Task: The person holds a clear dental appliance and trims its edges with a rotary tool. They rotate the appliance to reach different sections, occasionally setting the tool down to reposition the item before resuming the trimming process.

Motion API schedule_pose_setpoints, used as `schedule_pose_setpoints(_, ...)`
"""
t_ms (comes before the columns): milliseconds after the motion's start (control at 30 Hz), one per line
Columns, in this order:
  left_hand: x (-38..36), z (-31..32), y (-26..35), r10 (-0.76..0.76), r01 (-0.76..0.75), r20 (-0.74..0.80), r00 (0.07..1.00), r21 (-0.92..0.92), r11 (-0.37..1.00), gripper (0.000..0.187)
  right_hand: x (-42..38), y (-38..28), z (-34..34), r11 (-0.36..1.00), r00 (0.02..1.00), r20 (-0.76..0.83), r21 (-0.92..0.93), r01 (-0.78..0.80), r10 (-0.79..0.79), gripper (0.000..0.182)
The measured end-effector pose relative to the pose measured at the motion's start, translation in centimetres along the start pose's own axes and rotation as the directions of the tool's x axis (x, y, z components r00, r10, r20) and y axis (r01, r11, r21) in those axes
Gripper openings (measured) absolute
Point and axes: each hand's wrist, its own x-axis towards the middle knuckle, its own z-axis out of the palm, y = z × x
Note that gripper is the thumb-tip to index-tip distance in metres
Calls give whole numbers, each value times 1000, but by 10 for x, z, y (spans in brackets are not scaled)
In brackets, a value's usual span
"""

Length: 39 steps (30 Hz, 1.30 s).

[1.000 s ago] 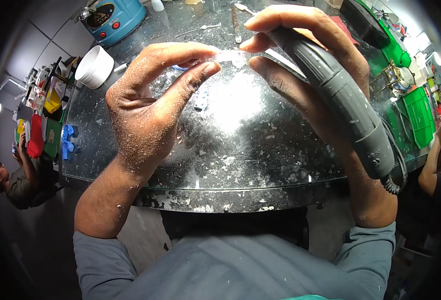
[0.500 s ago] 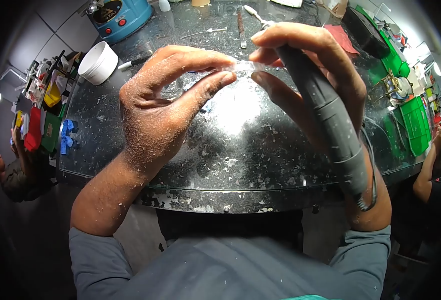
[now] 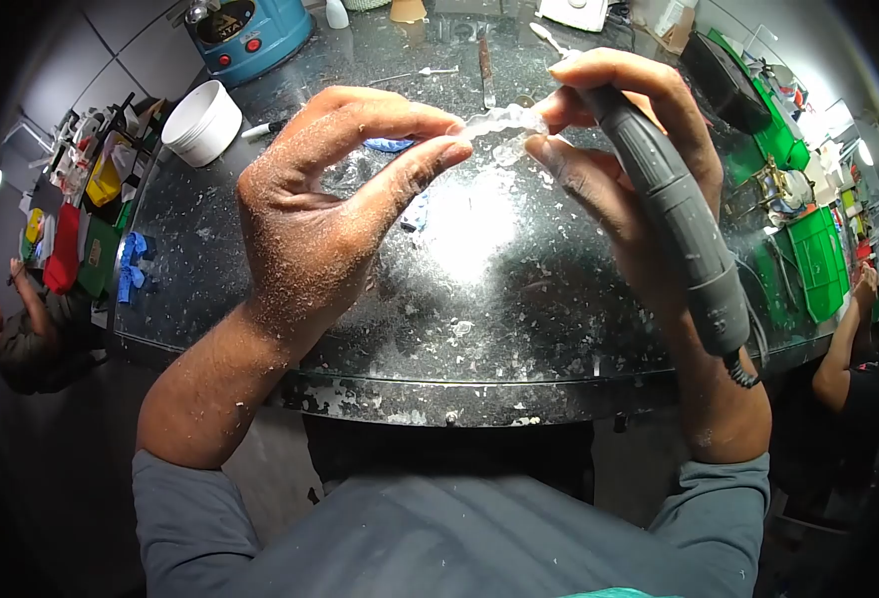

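A clear, scalloped, curved plastic piece [image 3: 507, 122] is pinched between both hands above the table. My left hand [image 3: 330, 189], dusted with white flecks, grips its left end between thumb and index finger. My right hand [image 3: 649, 130] pinches the right end with thumb and fingers. That same hand also holds a dark grey rotary handpiece [image 3: 674, 204], whose pale tip [image 3: 547, 36] points up and away and is apart from the clear piece. A cord trails from the handpiece's lower end.
A dusty black table [image 3: 459, 344] carries a white tub [image 3: 202, 124], a blue machine [image 3: 250, 38], a marker [image 3: 262, 130], a spatula-like tool [image 3: 486, 75], blue scraps [image 3: 133, 267] and green trays [image 3: 818, 261]. Co-workers' arms [image 3: 36, 304] [image 3: 848, 339] show at both sides.
The clear piece has turned and shows more of its curved outline. My right hand has shifted slightly right with the handpiece. My left hand has barely moved.
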Motion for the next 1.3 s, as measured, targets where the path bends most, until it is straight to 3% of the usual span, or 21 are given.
schedule_pose_setpoints(167,1,-1,1,-25,25,9,1000,-1,1000,13,-2,3,-2,981,989,25,121,-149,147,43)
schedule_pose_setpoints(300,-1,-1,0,-64,64,9,998,-39,997,13,-2,5,-2,974,986,46,153,-168,163,44)
schedule_pose_setpoints(400,-1,-2,-3,-37,37,5,999,-79,996,15,-1,6,-1,992,999,33,123,-40,36,48)
schedule_pose_setpoints(467,0,-3,-5,-9,8,-12,1000,-96,995,15,1,3,-2,977,974,87,-17,214,-211,47)
schedule_pose_setpoints(633,-1,-5,-10,68,-74,-42,997,-143,987,21,0,-4,2,921,931,35,-142,364,-363,37)
schedule_pose_setpoints(667,-2,-4,-8,-55,47,-19,998,-296,954,22,3,1,-2,840,867,103,-215,498,-488,37)
schedule_pose_setpoints(733,-1,-2,2,-328,323,88,940,-534,781,30,4,0,-3,779,821,146,-263,570,-551,35)
schedule_pose_setpoints(767,-1,0,6,-328,322,87,941,-534,782,30,4,-1,-3,759,807,163,-278,589,-567,34)
schedule_pose_setpoints(833,-1,4,12,-401,440,234,886,-700,562,37,5,0,-1,760,804,169,-265,594,-570,33)
schedule_pose_setpoints(900,-2,1,14,-389,516,351,852,-686,513,41,4,2,-1,746,797,170,-283,603,-580,34)
schedule_pose_setpoints(1267,-5,1,13,-355,466,309,882,-681,565,34,1,-5,-1,753,821,247,-328,570,-514,33)
schedule_pose_setpoints(1300,-5,1,13,-354,465,310,883,-681,565,34,-1,-4,3,775,829,194,-295,559,-524,31)
